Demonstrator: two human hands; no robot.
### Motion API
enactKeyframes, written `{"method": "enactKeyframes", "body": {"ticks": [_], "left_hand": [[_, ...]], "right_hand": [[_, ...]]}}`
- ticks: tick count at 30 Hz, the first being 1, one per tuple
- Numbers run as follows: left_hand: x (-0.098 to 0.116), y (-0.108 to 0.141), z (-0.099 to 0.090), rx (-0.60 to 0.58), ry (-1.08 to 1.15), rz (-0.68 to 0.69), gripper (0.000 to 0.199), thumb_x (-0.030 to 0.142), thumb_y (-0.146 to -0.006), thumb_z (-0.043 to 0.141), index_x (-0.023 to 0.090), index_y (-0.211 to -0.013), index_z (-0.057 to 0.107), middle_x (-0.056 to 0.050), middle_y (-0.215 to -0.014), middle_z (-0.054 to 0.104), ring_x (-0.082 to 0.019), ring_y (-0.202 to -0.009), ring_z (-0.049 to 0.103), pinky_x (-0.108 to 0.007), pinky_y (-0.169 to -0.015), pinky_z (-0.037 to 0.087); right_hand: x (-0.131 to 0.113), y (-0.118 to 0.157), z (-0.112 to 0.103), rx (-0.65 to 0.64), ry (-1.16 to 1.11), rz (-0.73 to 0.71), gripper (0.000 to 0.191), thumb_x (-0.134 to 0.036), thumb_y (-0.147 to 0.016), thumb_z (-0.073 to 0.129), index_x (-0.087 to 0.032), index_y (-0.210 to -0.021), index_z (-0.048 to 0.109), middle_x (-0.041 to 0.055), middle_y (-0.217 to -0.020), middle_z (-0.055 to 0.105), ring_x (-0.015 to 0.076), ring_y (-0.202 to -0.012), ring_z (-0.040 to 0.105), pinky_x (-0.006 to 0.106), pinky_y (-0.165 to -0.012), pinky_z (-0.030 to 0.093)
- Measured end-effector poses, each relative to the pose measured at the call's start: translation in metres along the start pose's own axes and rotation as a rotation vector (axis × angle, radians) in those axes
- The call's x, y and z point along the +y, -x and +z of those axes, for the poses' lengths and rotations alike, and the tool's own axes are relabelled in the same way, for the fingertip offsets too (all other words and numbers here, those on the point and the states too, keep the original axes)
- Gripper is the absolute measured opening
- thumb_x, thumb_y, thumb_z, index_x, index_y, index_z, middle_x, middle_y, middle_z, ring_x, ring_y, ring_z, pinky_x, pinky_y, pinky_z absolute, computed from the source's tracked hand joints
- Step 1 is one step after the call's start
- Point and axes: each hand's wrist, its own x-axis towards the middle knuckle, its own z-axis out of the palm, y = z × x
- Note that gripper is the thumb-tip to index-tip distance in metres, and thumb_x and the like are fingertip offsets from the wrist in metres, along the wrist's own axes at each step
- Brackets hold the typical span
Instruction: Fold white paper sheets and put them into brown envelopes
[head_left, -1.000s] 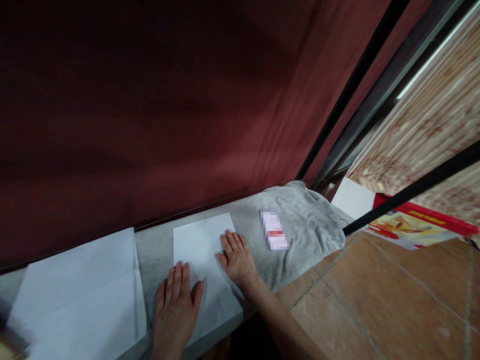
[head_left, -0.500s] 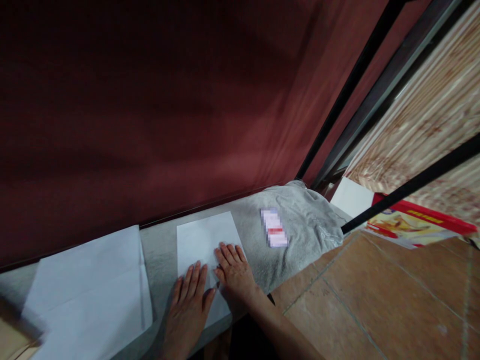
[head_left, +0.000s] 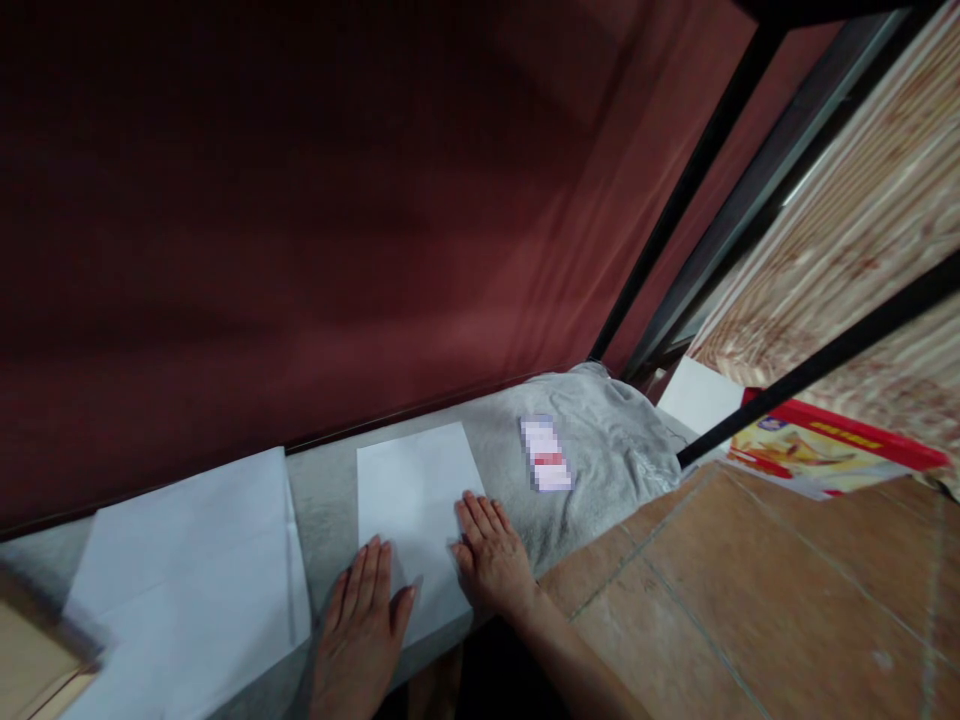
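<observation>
1. Far to the left of the sheet of paper (head_left: 416,490), in the near corner, was a tan object (head_left: 34,650); its blurred edge left me unable to tell what it was.
2. Left of the sheet, and apart from it, lay a larger piece of white paper (head_left: 195,590), with layered edges on its right side.
3. Behind the sheet rose a dark red wall (head_left: 322,230).
4. At the sheet's left edge lay the left hand (head_left: 364,620), palm down and flat, its fingers side by side and its thumb held out over the paper.
5. The sheet itself rested flat on a grey cloth (head_left: 630,430), between the two hands, its far part uncovered.
6. At the sheet's right edge was the right hand (head_left: 495,555), also palm down, its fingers straight and close together, its thumb turned inward onto the paper. Neither hand pinched anything.
7. Just right of the sheet, a small pale card (head_left: 547,453) with a red band lay on the cloth, its print blurred out. Beyond it the cloth was wrinkled.
8. Well to the right of the sheet, a red and yellow box (head_left: 825,450) stood on the tiled floor (head_left: 712,580), partly behind a black bar (head_left: 810,370).
</observation>
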Motion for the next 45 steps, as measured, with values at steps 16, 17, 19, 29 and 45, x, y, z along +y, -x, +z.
{"method": "enactKeyframes", "body": {"ticks": [16,17,19,29,45], "left_hand": [[-0.001,0.003,-0.003,-0.012,0.006,0.036,0.065,0.046,-0.101,0.028,0.003,-0.143,0.049,-0.024,-0.152,0.043,-0.037,-0.144,0.036,-0.057,-0.115,0.031],[-0.002,0.004,-0.002,-0.015,0.015,0.043,0.063,0.045,-0.101,0.027,0.005,-0.143,0.050,-0.022,-0.152,0.044,-0.036,-0.145,0.035,-0.058,-0.115,0.030],[-0.002,0.005,-0.002,-0.024,0.034,0.052,0.060,0.044,-0.101,0.026,0.010,-0.144,0.051,-0.019,-0.152,0.046,-0.035,-0.145,0.036,-0.057,-0.116,0.029],[0.002,0.001,-0.005,-0.015,0.007,0.025,0.068,0.046,-0.100,0.030,0.004,-0.154,0.030,-0.023,-0.154,0.040,-0.036,-0.143,0.039,-0.056,-0.115,0.029],[0.004,-0.001,-0.007,-0.030,0.057,-0.027,0.069,0.051,-0.099,0.030,0.009,-0.154,0.035,-0.020,-0.154,0.042,-0.034,-0.143,0.039,-0.054,-0.117,0.029]], "right_hand": [[0.155,-0.031,-0.063,0.293,0.182,0.385,0.042,-0.036,-0.104,0.035,-0.022,-0.127,0.067,0.0149,-0.127,0.058,0.0282,-0.114,0.051,0.047,-0.096,0.045],[0.162,-0.031,-0.063,0.281,0.200,0.379,0.042,-0.036,-0.103,0.035,-0.022,-0.127,0.067,0.0146,-0.126,0.058,0.0280,-0.114,0.051,0.046,-0.095,0.045],[0.171,-0.031,-0.059,0.259,0.232,0.361,0.042,-0.036,-0.103,0.035,-0.023,-0.128,0.067,0.0141,-0.126,0.058,0.0278,-0.114,0.050,0.045,-0.095,0.044],[0.178,-0.022,-0.044,0.244,0.285,0.341,0.040,-0.037,-0.103,0.038,-0.023,-0.126,0.067,0.0141,-0.132,0.055,0.0290,-0.121,0.045,0.044,-0.098,0.042],[0.170,-0.001,-0.051,0.204,0.262,0.332,0.040,-0.038,-0.103,0.038,-0.024,-0.127,0.067,0.0133,-0.136,0.053,0.0293,-0.126,0.044,0.047,-0.098,0.044]]}}
